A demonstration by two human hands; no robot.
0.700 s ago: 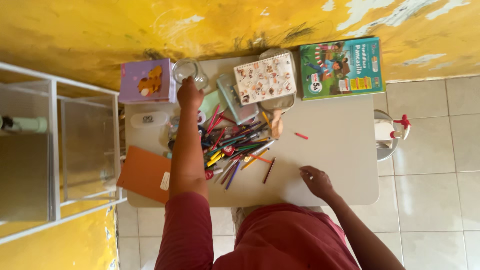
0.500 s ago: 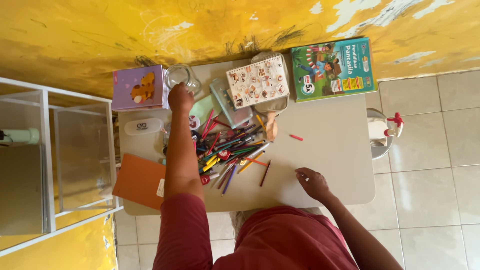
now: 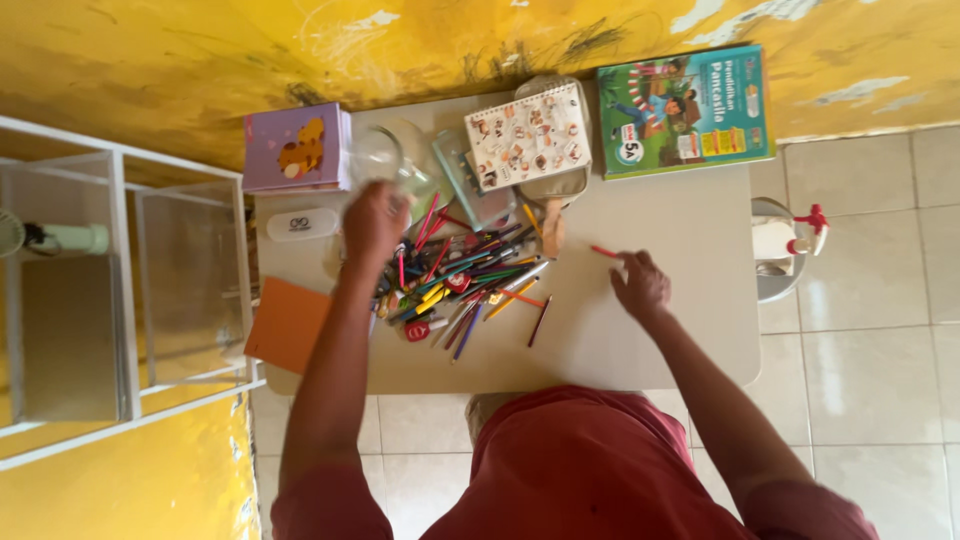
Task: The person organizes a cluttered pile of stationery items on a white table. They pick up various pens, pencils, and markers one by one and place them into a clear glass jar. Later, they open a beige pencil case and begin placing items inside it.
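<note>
Pencils [image 3: 470, 285] lie heaped in a loose, many-coloured pile on the middle of the grey table [image 3: 690, 330], and one red pencil [image 3: 606, 252] sits apart, just off to the pile's right. The right hand [image 3: 640, 288] has its fingertips at that stray pencil's near end, fingers curled loosely down toward it; whether they have actually pinched it I cannot tell from where I stand. The left hand [image 3: 373, 222] is wrapped around a clear glass jar [image 3: 385, 158] at the back of the table, lifting or tipping it beside the purple book [image 3: 296, 148].

To do this well, I'd say the right hand should pinch the pencil near its middle so it doesn't roll on the smooth top, and the jar's mouth should stay turned toward the pile, with the grip firm on the slippery glass.

Room is uneven. The right half of the table is mostly bare, so that arm can sweep freely. The back edge is crowded: a spiral pad [image 3: 528, 135] on a grey case, and a green book [image 3: 686, 110] hanging over the far right corner, both near the yellow wall. An orange sheet [image 3: 290, 325] juts over the left edge, just beside a white shelf [image 3: 120, 280], so the left elbow has little slack.
</note>
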